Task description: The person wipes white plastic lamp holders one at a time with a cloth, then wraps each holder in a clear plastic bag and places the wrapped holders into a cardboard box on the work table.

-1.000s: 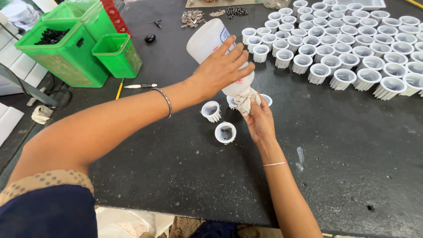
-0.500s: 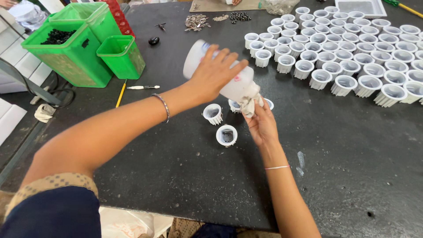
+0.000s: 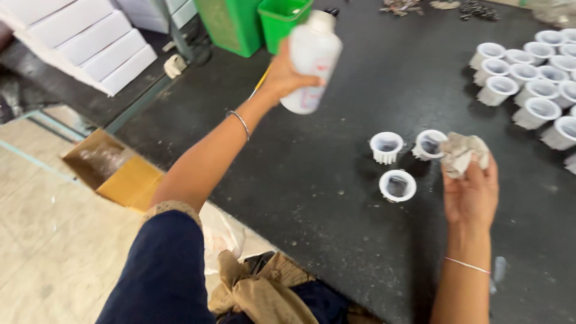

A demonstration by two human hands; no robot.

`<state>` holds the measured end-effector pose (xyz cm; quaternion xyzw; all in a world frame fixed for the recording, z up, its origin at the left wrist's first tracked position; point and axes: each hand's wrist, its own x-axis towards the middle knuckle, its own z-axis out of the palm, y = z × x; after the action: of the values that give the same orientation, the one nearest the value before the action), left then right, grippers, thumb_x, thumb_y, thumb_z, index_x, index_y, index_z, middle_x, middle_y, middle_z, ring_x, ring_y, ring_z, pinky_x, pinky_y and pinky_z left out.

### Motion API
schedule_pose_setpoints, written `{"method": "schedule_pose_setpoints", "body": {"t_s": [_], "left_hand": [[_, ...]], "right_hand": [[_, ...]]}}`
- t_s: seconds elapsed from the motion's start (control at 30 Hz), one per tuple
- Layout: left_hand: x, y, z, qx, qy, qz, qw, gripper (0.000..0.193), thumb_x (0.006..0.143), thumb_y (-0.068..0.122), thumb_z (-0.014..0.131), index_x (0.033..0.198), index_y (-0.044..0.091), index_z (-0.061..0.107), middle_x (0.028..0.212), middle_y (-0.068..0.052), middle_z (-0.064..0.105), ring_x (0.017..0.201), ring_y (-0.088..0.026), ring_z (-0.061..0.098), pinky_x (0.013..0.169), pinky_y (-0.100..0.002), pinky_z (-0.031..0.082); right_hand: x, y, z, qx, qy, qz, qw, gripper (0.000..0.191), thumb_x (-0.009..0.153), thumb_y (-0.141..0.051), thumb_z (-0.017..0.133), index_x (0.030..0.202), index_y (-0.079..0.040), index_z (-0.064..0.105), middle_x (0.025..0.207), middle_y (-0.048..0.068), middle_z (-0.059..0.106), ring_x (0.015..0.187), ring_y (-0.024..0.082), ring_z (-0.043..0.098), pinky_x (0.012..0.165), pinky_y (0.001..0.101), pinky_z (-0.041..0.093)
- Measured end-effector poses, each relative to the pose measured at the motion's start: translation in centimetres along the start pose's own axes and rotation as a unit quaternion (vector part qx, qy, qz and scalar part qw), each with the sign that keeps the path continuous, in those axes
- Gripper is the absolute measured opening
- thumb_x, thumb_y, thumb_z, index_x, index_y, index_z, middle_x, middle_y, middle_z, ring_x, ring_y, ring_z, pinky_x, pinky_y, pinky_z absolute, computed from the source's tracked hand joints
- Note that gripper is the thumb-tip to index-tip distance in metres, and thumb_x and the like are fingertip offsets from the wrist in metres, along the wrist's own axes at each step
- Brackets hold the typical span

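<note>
While your left hand is gripping the bottle upright, clear of the desk, your right fingers are pinching the rag above three cups, keeping both ready.

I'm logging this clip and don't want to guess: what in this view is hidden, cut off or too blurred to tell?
Head view:
- White bottle: its far side is hidden by the left hand; label blurred.
- Crumpled rag: its lower part is covered by the right hand's fingers.
- Rows of white finned cups: cut off by the right edge.
- Green bins: cut off by the top edge, contents unseen.
</note>
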<state>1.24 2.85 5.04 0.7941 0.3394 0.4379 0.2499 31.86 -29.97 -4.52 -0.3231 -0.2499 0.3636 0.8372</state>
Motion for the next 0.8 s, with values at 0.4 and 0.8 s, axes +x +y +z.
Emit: {"method": "schedule_pose_setpoints", "body": {"t_s": [0.4,0.8], "left_hand": [[-4.2,-16.0,-12.7,0.276,0.276,-0.149,0.908,0.153,0.058,0.057,0.105,0.157,-0.008,0.008,0.161,-0.032,0.029,0.152,-0.044,0.028,0.127,-0.044,0.024],[-12.6,-14.4,-4.6,-0.105,0.405,-0.04,0.907,0.069,0.095,-0.014,0.079,0.147,0.007,0.039,0.145,-0.014,0.045,0.134,-0.027,0.057,0.12,-0.047,0.051]], "right_hand": [[-0.3,-3.3,-3.8,-0.056,0.041,-0.109,0.992,0.039,0.116,-0.001,0.05,0.154,-0.006,0.045,0.149,0.016,0.061,0.134,0.032,0.069,0.107,0.0456,0.059],[-1.1,-7.3,-7.4,-0.087,0.183,-0.139,0.969,0.04,0.11,-0.007,0.053,0.149,-0.017,0.047,0.139,0.012,0.066,0.117,0.027,0.074,0.085,0.043,0.066]]}}
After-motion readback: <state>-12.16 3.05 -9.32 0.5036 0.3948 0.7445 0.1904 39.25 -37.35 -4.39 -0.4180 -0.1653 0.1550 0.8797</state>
